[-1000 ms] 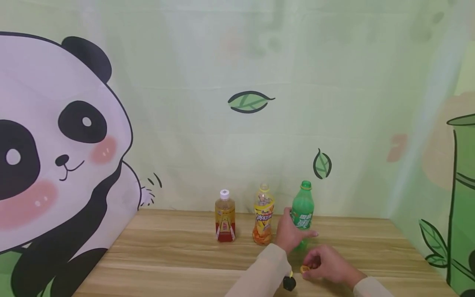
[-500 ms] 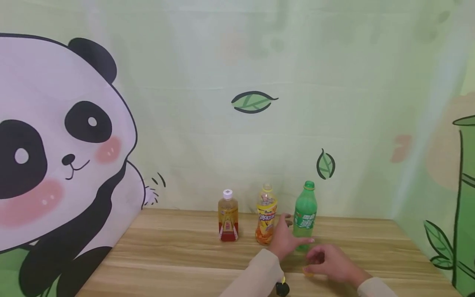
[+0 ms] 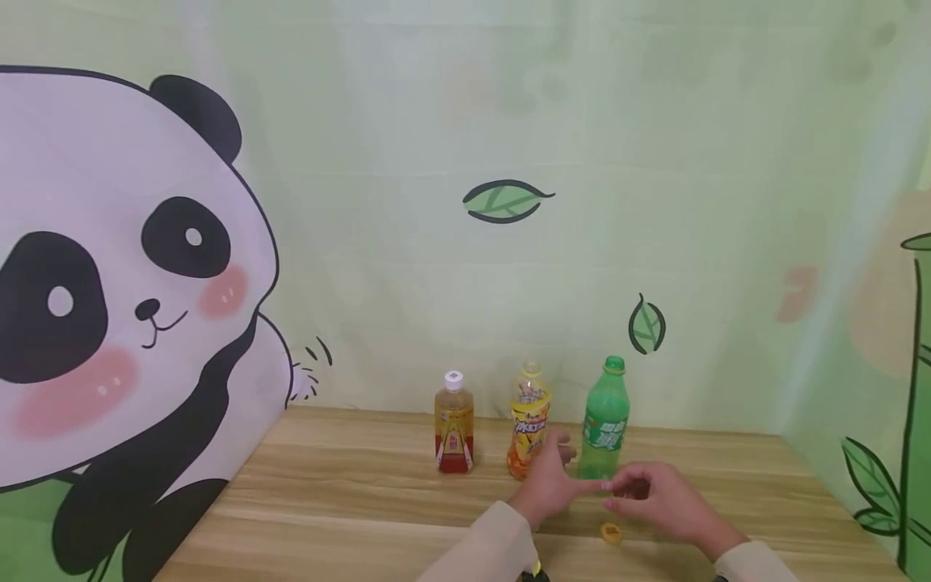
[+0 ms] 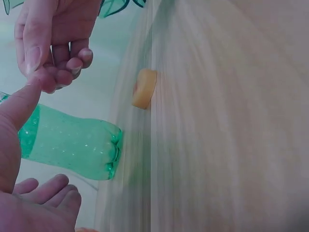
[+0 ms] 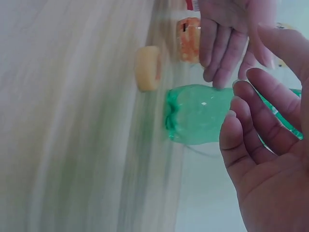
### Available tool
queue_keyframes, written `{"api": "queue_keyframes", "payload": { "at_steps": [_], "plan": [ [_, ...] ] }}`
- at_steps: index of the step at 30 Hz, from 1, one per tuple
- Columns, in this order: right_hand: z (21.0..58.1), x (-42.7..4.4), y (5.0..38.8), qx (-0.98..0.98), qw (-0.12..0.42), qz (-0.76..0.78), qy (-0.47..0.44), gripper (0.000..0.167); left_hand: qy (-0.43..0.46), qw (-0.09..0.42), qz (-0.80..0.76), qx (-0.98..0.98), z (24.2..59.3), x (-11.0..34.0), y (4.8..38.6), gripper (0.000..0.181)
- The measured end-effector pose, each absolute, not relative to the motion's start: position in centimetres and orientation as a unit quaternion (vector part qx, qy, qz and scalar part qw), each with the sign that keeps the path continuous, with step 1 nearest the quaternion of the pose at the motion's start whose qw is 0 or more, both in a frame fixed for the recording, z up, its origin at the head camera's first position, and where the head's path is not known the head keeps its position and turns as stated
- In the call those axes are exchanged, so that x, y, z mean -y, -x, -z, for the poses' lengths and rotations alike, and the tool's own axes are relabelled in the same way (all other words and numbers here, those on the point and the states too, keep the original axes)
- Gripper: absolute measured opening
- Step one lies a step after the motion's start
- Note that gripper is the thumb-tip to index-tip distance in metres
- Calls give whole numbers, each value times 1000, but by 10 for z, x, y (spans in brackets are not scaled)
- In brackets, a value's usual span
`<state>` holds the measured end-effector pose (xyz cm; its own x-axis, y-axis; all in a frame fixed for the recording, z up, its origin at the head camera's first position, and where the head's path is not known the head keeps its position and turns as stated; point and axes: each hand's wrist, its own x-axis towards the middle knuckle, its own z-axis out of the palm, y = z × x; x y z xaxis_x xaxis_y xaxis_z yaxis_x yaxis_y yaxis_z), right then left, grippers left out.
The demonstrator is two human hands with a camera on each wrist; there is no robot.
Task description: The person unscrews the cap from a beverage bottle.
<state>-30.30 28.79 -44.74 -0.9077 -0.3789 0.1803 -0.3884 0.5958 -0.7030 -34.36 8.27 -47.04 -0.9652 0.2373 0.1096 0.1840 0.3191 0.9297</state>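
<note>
In the head view a yellow-orange bottle cap (image 3: 611, 533) lies on the wooden table in front of the green plastic bottle (image 3: 605, 420), which stands upright. My right hand (image 3: 665, 503) is above and behind the cap, fingers loosely bent, holding nothing. Just left of the green bottle is my left hand (image 3: 547, 485), thumb stretched out to the right and fingers relaxed. The left thumb tip and right fingertips meet or nearly meet; I cannot tell which. A yellow-labelled drink bottle (image 3: 529, 416), partly hidden by the left hand, shows a bare clear neck.
An amber drink bottle (image 3: 454, 436) with a white cap stands at the left of the row. Behind the wooden table (image 3: 327, 501) hangs a pale green cloth (image 3: 393, 307) printed with a panda and leaves.
My right hand has let go of the yellow-orange cap, left it on the table and risen. My left hand has moved away from the green bottle, leftward and down.
</note>
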Motion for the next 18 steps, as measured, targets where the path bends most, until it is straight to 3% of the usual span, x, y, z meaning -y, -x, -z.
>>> {"api": "queue_keyframes", "payload": {
  "at_steps": [10, 18],
  "plan": [
    [440, -277, 300, 890, 16, -414, -191, 24, -196, 36, -615, -763, 472, -56, 337, 59],
    [444, -268, 297, 875, 38, -442, -192, 22, -234, -3, -574, -785, 472, -32, 329, 39]
  ]
}}
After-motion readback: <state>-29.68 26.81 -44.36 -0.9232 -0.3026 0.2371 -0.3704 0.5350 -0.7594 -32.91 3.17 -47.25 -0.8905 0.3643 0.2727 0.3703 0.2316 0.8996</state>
